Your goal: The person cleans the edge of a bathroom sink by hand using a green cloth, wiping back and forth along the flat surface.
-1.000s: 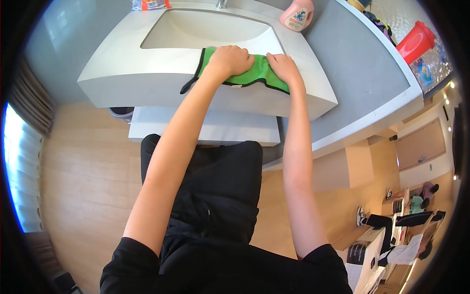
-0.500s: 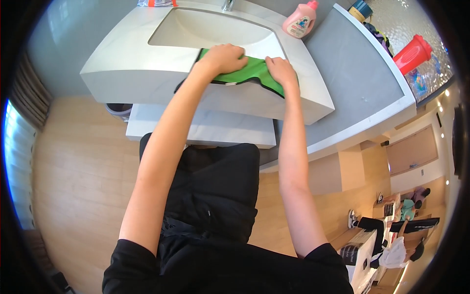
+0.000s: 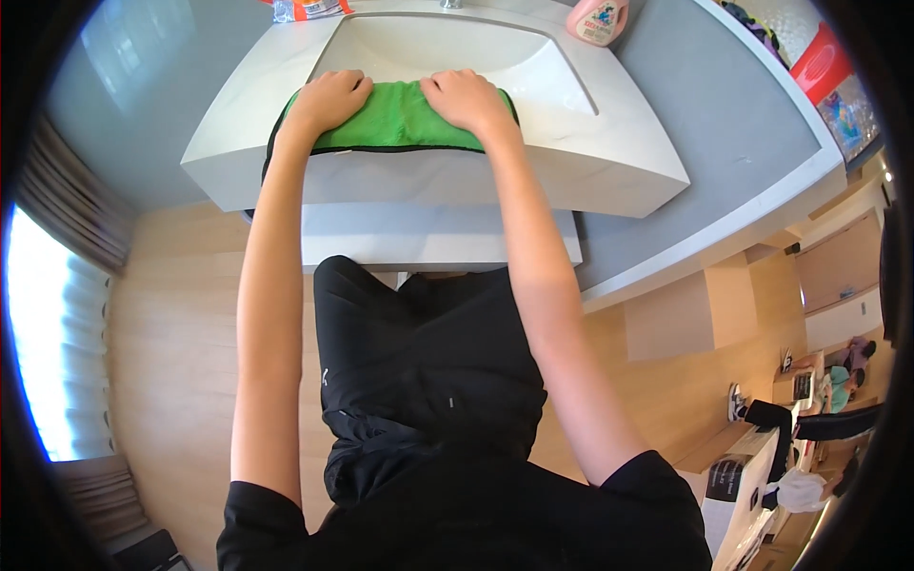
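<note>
A green cloth with a black edge lies across the front rim of the white washbasin, and its near side hangs over the counter's edge. At the cloth's left end, my left hand bears down with its fingers bent over the material. My right hand grips the cloth toward its right end, fingers also curled. Between the hands the green cloth is spread fairly flat, with a slight crease in the middle. The fingertips are partly hidden from above.
White marbled counter surrounds the basin. A pink bottle stands at its back right, a colourful packet at its back left. Beyond a grey partition is a red container. Other people are farther off to the right.
Both hands and the cloth have moved left along the basin's front edge. The cloth, bunched and wavy before, now lies straighter. My view has shifted as well.
</note>
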Demonstrator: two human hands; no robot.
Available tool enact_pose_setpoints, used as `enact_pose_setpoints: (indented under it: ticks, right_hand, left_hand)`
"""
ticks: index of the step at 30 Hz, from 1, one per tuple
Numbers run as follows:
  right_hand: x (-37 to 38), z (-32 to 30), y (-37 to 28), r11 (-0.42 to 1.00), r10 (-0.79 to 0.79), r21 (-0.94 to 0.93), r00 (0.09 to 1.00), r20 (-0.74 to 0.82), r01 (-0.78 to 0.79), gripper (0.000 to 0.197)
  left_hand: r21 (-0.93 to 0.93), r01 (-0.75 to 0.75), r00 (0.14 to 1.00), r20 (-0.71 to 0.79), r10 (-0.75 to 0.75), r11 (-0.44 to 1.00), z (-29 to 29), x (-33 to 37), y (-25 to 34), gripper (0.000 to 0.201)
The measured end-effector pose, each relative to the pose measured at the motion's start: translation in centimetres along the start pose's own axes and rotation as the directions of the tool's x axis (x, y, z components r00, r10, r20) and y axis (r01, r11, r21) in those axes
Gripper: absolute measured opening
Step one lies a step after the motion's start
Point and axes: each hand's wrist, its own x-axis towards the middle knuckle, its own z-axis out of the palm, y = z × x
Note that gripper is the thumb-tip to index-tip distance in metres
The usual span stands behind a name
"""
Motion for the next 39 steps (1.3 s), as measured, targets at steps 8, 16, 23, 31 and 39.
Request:
enact_pose_setpoints:
  ticks: [8, 16, 23, 31, 39]
  right_hand:
    - [-0.1, -1.6, -0.4, 0.999, -0.019, 0.031, 0.999, 0.027, 0.018, 0.048]
    - [0.2, -1.9, 2.8, 0.997, 0.050, 0.052, 0.997, 0.065, -0.053, 0.043]
    - [-1.7, -3.2, 10.0, 0.990, 0.131, 0.040, 0.990, 0.054, -0.133, 0.041]
    - [-5.2, -0.8, 9.3, 0.988, 0.154, 0.018, 0.988, -0.007, -0.154, 0.038]
    - [-7.2, -2.0, 9.1, 0.983, 0.186, 0.001, 0.982, -0.019, -0.186, 0.036]
  left_hand:
    - [0.024, 0.027, 0.999, -0.033, -0.026, 0.999, -0.5, 0.5, -0.1, 0.039]
    - [0.056, 0.026, 0.999, -0.044, -0.023, 0.998, 1.6, 1.3, 2.1, 0.040]
    - [-0.007, -0.094, 0.995, 0.013, 0.094, 0.996, 5.3, 2.2, 8.4, 0.042]
    - [-0.049, -0.177, 0.983, 0.036, 0.179, 0.983, 5.7, -0.8, 7.9, 0.038]
    - [-0.059, -0.215, 0.977, -0.009, 0.215, 0.975, 5.7, -2.1, 9.3, 0.036]
